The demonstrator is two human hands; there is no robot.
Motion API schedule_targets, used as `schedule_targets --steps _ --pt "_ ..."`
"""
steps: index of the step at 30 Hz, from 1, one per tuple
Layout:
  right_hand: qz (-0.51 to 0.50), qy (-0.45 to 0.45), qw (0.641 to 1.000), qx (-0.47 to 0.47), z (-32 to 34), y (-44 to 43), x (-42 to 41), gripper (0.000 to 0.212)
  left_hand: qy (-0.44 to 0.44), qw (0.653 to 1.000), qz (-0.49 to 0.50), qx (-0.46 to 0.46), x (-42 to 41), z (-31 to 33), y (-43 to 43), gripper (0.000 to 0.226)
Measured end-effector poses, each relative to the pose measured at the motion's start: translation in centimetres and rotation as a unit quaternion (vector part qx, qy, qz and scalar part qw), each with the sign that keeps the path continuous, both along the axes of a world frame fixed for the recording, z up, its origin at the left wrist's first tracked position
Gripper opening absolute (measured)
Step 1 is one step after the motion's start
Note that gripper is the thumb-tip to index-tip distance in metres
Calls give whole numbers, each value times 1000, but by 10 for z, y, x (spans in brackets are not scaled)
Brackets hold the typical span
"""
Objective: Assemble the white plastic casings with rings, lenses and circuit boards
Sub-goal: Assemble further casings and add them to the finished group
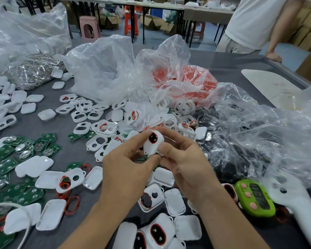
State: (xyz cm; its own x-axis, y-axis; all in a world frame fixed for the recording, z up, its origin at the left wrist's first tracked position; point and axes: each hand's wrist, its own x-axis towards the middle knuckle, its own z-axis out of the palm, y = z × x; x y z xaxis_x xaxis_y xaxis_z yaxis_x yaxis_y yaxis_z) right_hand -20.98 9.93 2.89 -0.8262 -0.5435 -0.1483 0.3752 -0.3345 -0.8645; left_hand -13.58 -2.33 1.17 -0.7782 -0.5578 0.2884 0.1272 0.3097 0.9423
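Observation:
Both my hands hold one white plastic casing (153,145) above the table's middle; a dark lens ringed in red shows in its face. My left hand (126,164) pinches its left side and lower edge. From the right, my right hand (184,159) grips it, thumb pressed on the lower front. Loose white casings (95,143) with oval openings lie scattered behind. Green circuit boards (16,153) with round metal contacts spread at the left. Red rings (71,205) lie near the front left. Finished casings (157,230) with red-ringed dark lenses sit at the front.
Crumpled clear plastic bags (104,69) stand at the back, one holding red parts (187,78). A green timer (255,198) and a white handled device (298,200) lie at the right. A person (255,24) leans on the table's far right edge.

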Motion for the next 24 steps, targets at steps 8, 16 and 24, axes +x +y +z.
schedule_targets --steps 8,16,24 --pt "-39 161 973 162 11 12 -2 32 -55 961 -199 183 -6 0 -11 64" --pt "-76 173 962 196 12 10 -1 25 -66 908 -243 334 -9 -3 -14 46" --pt "-93 54 992 65 16 13 -3 38 -56 873 -234 424 -15 0 -18 50"
